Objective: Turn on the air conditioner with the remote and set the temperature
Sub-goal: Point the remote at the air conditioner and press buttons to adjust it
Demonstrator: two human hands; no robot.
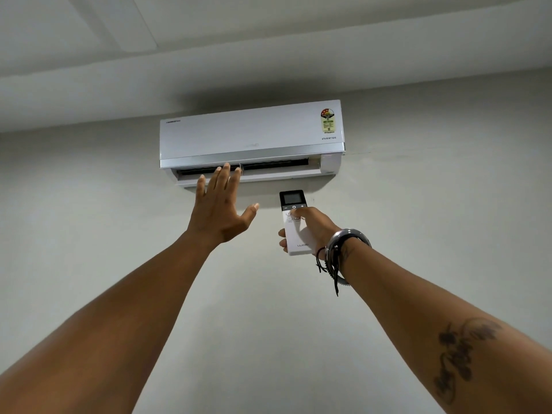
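Right hand (310,231) grips the remote (295,222) at frame centre, thumb on its buttons. Left hand (219,209) is spread wide, fingers (222,180) released, tips overlapping the air conditioner (251,135) vent edge; bare wall (89,219) all around.

The bare wall (89,234) below and to both sides of the air conditioner (251,135) lies open, so a hand can pass freely there, while the ceiling (268,55) closes the room just above the unit. The left hand (219,204), fingers spread, stands in front of the left half of the open louvre slot (274,166), and the right hand (310,231) with the remote (294,222) fills the space just beneath the unit's middle; a clear gap of wall separates the two hands
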